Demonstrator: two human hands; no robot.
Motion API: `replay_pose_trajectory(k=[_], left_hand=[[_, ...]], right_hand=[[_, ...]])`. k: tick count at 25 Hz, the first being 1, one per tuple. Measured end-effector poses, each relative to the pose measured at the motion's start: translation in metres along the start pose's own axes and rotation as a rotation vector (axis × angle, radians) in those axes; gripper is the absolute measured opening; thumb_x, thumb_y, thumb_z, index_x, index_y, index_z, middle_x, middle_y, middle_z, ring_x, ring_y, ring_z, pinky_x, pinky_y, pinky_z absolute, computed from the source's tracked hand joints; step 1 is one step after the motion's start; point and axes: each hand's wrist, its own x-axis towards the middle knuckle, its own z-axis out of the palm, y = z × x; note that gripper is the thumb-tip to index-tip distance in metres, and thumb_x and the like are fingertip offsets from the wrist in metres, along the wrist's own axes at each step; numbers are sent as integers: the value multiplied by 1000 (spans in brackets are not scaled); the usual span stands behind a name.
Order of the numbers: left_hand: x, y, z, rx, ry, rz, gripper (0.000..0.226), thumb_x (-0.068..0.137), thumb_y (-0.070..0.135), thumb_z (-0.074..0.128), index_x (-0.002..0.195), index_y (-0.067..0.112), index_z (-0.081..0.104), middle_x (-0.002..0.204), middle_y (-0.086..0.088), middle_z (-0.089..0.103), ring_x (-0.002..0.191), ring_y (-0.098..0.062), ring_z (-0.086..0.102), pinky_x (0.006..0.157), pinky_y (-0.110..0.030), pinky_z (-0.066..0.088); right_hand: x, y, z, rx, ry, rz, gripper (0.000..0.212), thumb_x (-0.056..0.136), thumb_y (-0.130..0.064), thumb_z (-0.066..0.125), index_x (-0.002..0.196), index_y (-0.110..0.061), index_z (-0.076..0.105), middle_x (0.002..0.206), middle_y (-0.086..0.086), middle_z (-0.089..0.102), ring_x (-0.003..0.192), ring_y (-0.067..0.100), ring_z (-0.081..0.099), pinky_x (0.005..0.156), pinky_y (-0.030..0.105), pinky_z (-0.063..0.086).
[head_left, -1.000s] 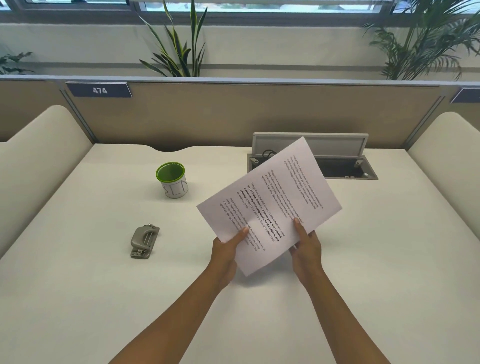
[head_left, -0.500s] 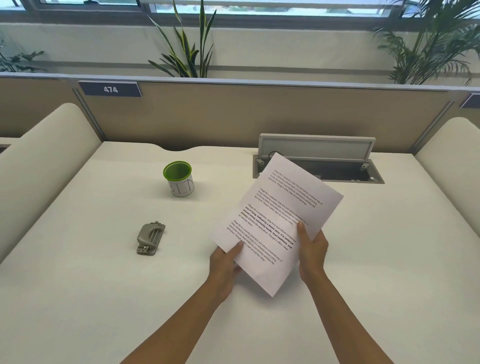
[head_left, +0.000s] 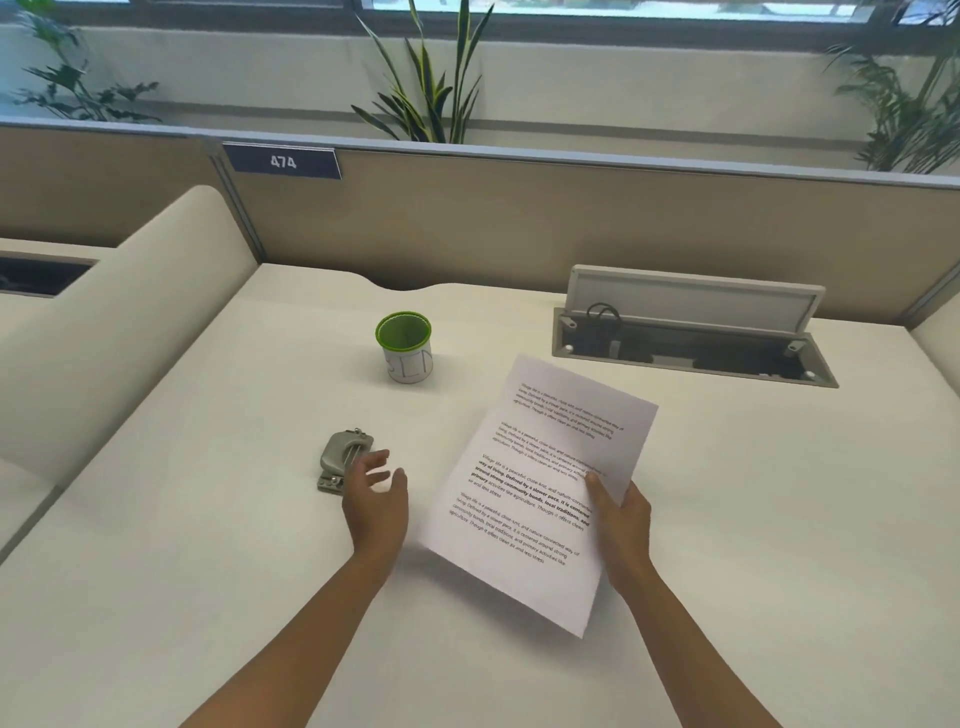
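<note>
The right hand (head_left: 621, 525) has its fingers tucked out of sight behind the printed sheet (head_left: 540, 483), whose small print I can't read, the left hand (head_left: 375, 499) at centre frame looks smeared and covers the hole punch (head_left: 340, 452) at its near right corner, and both forearms (head_left: 291, 649) run off the bottom edge.
</note>
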Motion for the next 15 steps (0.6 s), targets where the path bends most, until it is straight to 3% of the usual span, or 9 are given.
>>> replay_pose_trajectory(k=[3,6,10,13,15], left_hand=[[37,3,-27,43,105,111,22,89,9,66,107,20,63,116,4,57,101,-15,60,81,-31,50],[79,-2,-52,107,170,5,25,89,17,68,113,17,63,121,-3,54,102,-23,58,84,-36,50],[113,-13,-71,88,-5,-218,29,90,33,70,113,15,68,114,1,64,104,-21,60,84,-31,43],[122,-19,-77,4,-96,-250,20,88,36,73,97,18,75,99,8,72,100,-16,63,83,-25,42],[124,-20,-81,-29,-143,-255,16,86,33,75,90,17,78,97,4,76,96,-15,65,84,-26,45]], right_hand=[[-3,9,28,-100,-127,41,24,96,-21,64,118,-13,69,113,5,76,105,27,72,98,51,54],[-9,17,56,-160,-218,75,25,96,-22,64,119,-14,69,113,5,76,103,26,73,97,52,55],[-15,27,91,-222,-287,100,26,95,-22,64,119,-16,69,112,2,76,103,23,72,96,50,55],[-20,29,111,-264,-323,106,27,95,-23,64,121,-16,69,113,0,76,105,21,72,96,46,56],[-23,31,119,-279,-328,107,28,95,-23,64,122,-16,68,114,0,75,105,21,72,97,45,55]])
